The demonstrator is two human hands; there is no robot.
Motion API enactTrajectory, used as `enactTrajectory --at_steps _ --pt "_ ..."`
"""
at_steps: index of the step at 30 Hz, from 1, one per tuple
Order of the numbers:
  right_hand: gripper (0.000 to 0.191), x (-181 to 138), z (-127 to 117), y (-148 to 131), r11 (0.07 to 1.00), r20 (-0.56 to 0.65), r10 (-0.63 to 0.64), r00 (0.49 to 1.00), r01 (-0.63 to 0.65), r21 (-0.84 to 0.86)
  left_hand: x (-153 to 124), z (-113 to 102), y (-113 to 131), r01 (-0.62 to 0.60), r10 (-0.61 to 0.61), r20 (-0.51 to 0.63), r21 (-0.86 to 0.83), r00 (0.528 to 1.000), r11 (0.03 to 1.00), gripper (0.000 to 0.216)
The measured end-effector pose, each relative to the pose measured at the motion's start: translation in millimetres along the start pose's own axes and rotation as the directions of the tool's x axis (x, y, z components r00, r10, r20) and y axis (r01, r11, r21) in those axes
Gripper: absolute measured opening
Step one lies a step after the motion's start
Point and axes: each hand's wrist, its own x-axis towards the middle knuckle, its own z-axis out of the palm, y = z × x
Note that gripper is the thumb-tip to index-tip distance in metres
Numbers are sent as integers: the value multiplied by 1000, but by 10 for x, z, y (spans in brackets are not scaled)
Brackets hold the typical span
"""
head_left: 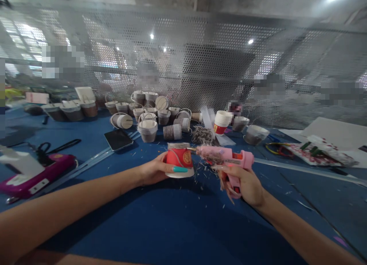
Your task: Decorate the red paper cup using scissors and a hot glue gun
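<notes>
My left hand (pixel 158 168) is wrapped round a red paper cup (pixel 177 158) with a gold emblem; the cup is upside down, white rim at the bottom. Grey cord or twine circles its upper end. In my right hand (pixel 249 185) is a pink hot glue gun (pixel 220 153), its nozzle pointing left at the cup's upper part, touching or very close. Grey fibres cling to the gun's front. Behind the hands lies a tangle of grey twine (pixel 202 134). A twine-wrapped cup (pixel 172 132) rests on its side nearby.
Several small handled buckets (pixel 147 130) stand at the back. A stack of paper cups (pixel 222 122) is right of centre. A phone (pixel 118 139) and clear glue sticks (pixel 94 158) lie left, beside a purple power strip (pixel 54 169). Twine scraps dot the blue table (pixel 172 227).
</notes>
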Motion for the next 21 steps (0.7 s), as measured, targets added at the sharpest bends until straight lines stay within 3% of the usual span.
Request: enactTrajectory --at_steps 16,18,21 --pt "33 8 -29 -22 1000 -21 -11 1000 10 -23 8 -30 -9 -6 6 -6 -61 1000 998 57" --pt "33 22 -56 -18 993 -52 -66 996 60 -100 8 -31 -10 -20 19 -9 -62 1000 998 57" --pt "33 54 -119 -48 885 -233 -232 944 106 -453 10 -36 -13 -33 32 -14 -59 999 998 59"
